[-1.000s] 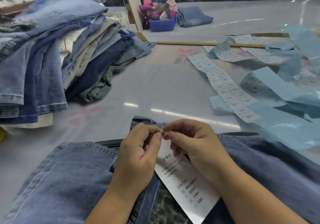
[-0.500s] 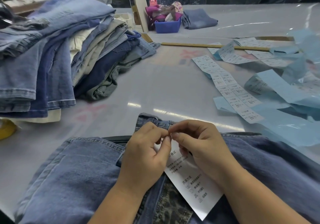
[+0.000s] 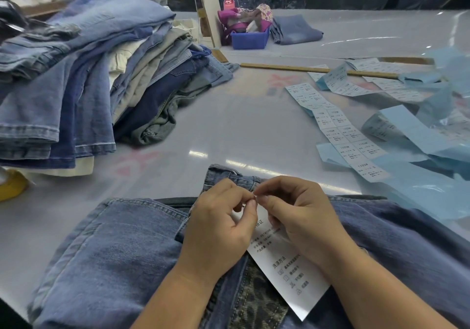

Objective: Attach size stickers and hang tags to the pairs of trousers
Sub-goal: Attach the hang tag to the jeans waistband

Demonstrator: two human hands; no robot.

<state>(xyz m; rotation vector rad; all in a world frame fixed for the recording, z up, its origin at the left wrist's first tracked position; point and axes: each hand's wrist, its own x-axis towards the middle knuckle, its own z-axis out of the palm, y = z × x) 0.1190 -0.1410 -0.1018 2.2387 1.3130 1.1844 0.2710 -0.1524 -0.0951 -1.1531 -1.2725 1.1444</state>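
Both hands meet fingertip to fingertip over the waistband of the jeans (image 3: pixel 122 260). The left hand (image 3: pixel 218 229) curls, thumb and forefinger pinching something tiny at the top of the hang tag (image 3: pixel 287 270); the right hand (image 3: pixel 302 216) pinches the same spot from the other side. What they nip is too small to make out. Both forearms come up from the bottom edge. The white tag lies slantwise on the jeans, its top hidden under the fingers. The jeans spread across the near tabletop (image 3: pixel 229 130), cut off below. To the right lies a strip of size stickers (image 3: pixel 346 135) among blue backing paper (image 3: pixel 419 188). To the left, well apart, is a pile of trousers (image 3: pixel 84 74).
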